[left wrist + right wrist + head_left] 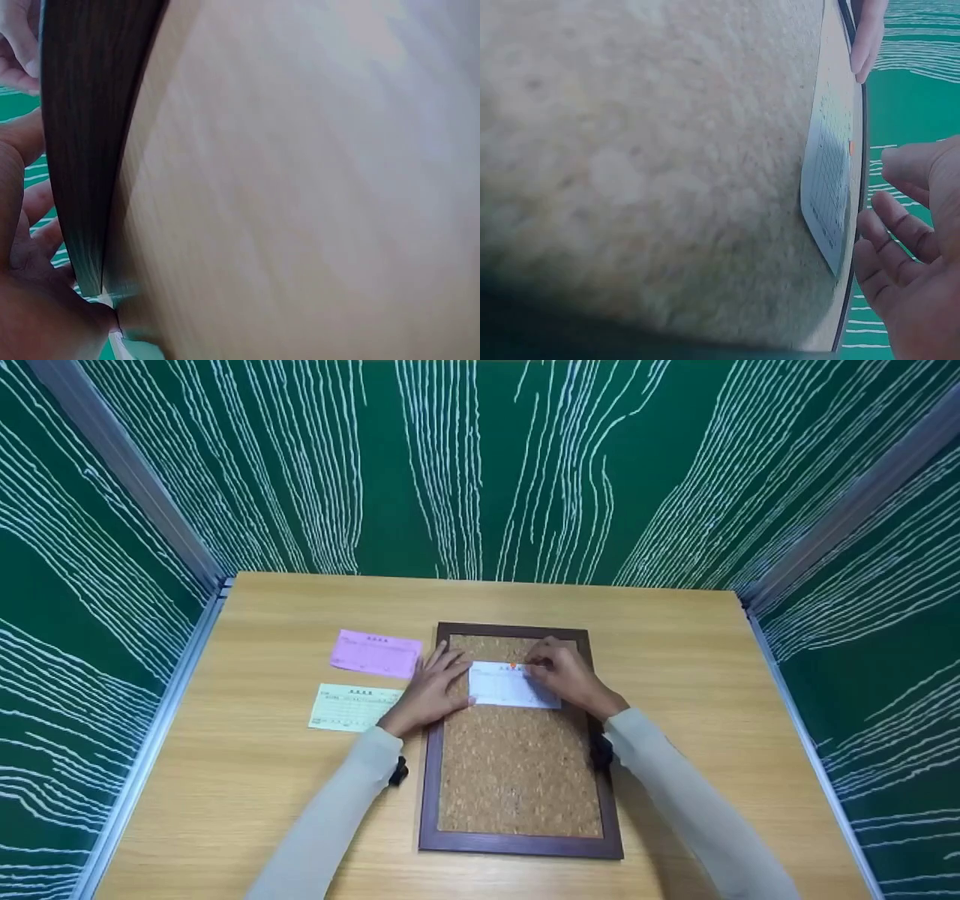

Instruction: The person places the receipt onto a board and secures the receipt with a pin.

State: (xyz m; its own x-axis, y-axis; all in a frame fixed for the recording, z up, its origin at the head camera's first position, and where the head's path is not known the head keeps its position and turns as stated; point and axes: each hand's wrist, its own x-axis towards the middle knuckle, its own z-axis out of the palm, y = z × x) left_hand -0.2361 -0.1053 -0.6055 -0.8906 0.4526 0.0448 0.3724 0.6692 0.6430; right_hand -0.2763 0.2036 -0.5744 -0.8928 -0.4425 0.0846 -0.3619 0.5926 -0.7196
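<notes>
The green wall (382, 472) with its white lines rises beyond the corkboard, and the wooden tabletop (720, 697) spreads under it. The corkboard (517, 772) itself lies flat before you, its long axis running from near you to the far side, in a dark frame (521, 844).

Your left hand (431, 686) reaches over the corkboard's left edge, fingers spread and mostly straight, gripping nothing; its index fingertip and thumb meet the left end of the white slip. Your right hand (562, 667) is over the corkboard's upper right part, fingers loosely bent with the thumb apart from them; you have hold of nothing that shows there.

The white slip (502, 690) sits on the corkboard's upper part, its long axis across the board's width. A pink slip (375, 654) and a green slip (345, 709) lie on the table left of the corkboard, the pink one farther from you.

The orange pin (513, 665) stands at the white slip's upper edge, on the corkboard's upper part. It lies just left of your right fingertips, so that hand is the nearer. How deep it sits, you cannot tell from these views.
</notes>
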